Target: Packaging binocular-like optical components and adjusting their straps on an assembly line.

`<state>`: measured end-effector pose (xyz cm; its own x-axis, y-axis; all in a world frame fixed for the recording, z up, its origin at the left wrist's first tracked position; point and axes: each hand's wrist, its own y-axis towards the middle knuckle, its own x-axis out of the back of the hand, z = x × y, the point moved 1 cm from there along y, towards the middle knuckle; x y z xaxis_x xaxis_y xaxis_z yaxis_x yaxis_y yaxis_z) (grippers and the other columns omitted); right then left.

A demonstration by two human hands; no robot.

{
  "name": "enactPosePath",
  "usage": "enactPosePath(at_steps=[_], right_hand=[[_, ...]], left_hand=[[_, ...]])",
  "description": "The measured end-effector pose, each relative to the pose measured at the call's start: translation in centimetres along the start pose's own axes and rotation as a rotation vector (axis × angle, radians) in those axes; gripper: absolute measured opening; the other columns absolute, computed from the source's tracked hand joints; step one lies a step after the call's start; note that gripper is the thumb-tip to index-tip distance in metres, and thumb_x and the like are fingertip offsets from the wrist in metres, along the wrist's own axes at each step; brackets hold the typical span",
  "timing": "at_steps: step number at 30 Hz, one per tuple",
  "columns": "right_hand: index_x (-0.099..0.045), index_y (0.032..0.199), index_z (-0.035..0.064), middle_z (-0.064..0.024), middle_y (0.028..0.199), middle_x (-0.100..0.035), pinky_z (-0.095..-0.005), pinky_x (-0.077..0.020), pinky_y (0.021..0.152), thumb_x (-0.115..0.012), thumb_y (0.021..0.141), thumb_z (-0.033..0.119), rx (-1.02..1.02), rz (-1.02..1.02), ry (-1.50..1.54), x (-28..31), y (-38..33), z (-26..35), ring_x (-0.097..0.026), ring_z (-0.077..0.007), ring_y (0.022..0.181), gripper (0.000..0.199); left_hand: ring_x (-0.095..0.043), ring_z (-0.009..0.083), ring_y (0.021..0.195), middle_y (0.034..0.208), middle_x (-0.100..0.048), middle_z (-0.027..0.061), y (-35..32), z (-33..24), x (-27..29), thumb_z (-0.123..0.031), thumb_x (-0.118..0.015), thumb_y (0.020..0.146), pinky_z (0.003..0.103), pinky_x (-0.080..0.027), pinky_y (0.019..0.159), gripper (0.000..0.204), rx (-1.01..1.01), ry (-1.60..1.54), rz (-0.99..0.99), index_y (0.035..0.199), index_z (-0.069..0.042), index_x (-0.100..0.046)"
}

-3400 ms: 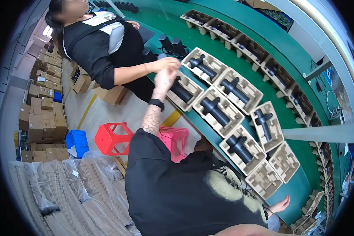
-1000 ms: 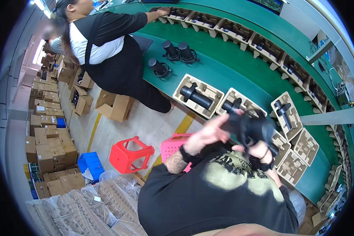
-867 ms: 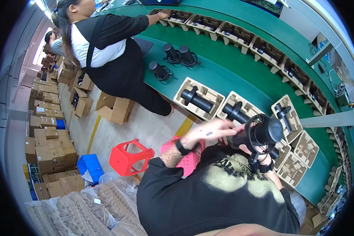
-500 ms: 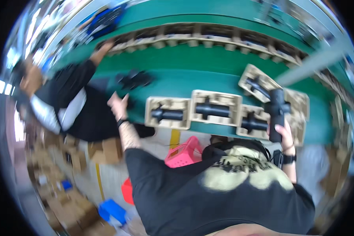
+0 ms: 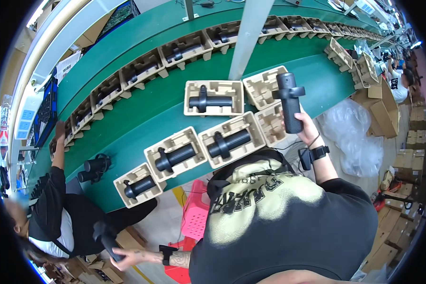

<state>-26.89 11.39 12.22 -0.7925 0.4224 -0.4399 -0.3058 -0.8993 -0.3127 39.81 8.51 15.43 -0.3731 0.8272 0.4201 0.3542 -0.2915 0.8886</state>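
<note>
In my right hand [image 5: 307, 128] a black cylindrical device [image 5: 288, 90] stands upright; it has a knurled lower grip and a collar with side lugs. My fingers wrap round its lower part, above the bench's right half. Out at the lower left, beyond the bench edge, my left hand [image 5: 124, 258] is closed on the end of a second black device [image 5: 106, 238], slightly blurred. Several similar devices lie in moulded pulp trays: one tray [image 5: 214, 110] behind, others [image 5: 151, 154] in a slanting row along the near edge. Beside my right hand, two pulp trays [image 5: 273, 124] hold no device.
A co-worker [image 5: 57, 213] at the left reaches toward a long row of filled trays [image 5: 142, 76] on the green bench [image 5: 175, 106]. Loose black devices [image 5: 95, 166] stand near them. A grey post [image 5: 251, 38] rises from the bench. A pink stool [image 5: 195, 210] and cartons [image 5: 388, 111] stand below.
My left hand, open near the loose devices before, now holds one and has swung down to the lower left. The view has turned. My right hand still holds its device.
</note>
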Motion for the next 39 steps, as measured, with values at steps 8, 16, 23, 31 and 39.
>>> enactPosePath(at_steps=[8,16,23,31,39], right_hand=[[-0.043,0.126,-0.0004,-0.0144,0.112,-0.058,-0.0305,-0.0492,0.084,-0.071,0.072,0.01,0.454,0.041,-1.195,5.0,7.7,5.8,-0.061,-0.0183,0.095,0.062],[-0.041,0.128,-0.0006,-0.0204,0.1,-0.06,-0.0381,-0.0564,0.067,-0.035,0.094,0.057,-0.524,0.788,0.27,5.7,9.0,4.0,-0.064,-0.0278,0.076,0.068],[-0.04,0.132,0.0049,-0.012,0.112,-0.057,-0.0342,-0.0514,0.08,-0.066,0.081,0.023,-0.255,0.504,0.266,8.5,12.1,5.3,-0.059,-0.0203,0.09,0.059],[-0.054,0.119,0.011,-0.0107,0.106,-0.058,-0.0455,-0.0399,0.089,-0.078,0.064,0.029,0.801,0.489,-1.779,9.7,17.7,3.8,-0.05,-0.0314,0.11,0.063],[-0.053,0.126,0.0102,-0.012,0.122,-0.052,-0.0627,-0.019,0.109,-0.062,0.069,0.006,0.674,0.579,-1.888,8.3,17.2,3.1,-0.036,-0.0354,0.13,0.058]], left_hand=[[-0.043,0.0164,0.07,0.102,-0.045,0.0128,-8.9,-17.0,8.0,-0.021,-0.056,0.088,0.024,-0.042,0.055,0.037,1.299,-2.568,0.477,0.117,-0.001,-0.046],[-0.042,0.0134,0.063,0.102,-0.045,0.0128,-16.0,-31.0,14.5,-0.02,-0.05,0.093,0.022,-0.04,0.05,0.03,1.646,-2.615,0.867,0.118,-0.003,-0.045],[-0.055,0.0228,0.084,0.108,-0.051,0.0167,-18.9,-33.2,18.1,-0.041,-0.042,0.098,0.033,-0.051,0.065,0.041,1.422,-2.582,1.19,0.124,-0.009,-0.044],[-0.055,0.0249,0.096,0.116,-0.052,0.0147,-21.4,-33.9,19.5,-0.042,-0.042,0.098,0.039,-0.048,0.078,0.043,1.422,-2.524,1.254,0.126,-0.009,-0.044],[-0.055,0.027,0.108,0.123,-0.053,0.0127,-22.3,-33.9,20.0,-0.042,-0.042,0.097,0.045,-0.045,0.092,0.046,1.424,-2.459,1.25,0.129,-0.01,-0.045]])
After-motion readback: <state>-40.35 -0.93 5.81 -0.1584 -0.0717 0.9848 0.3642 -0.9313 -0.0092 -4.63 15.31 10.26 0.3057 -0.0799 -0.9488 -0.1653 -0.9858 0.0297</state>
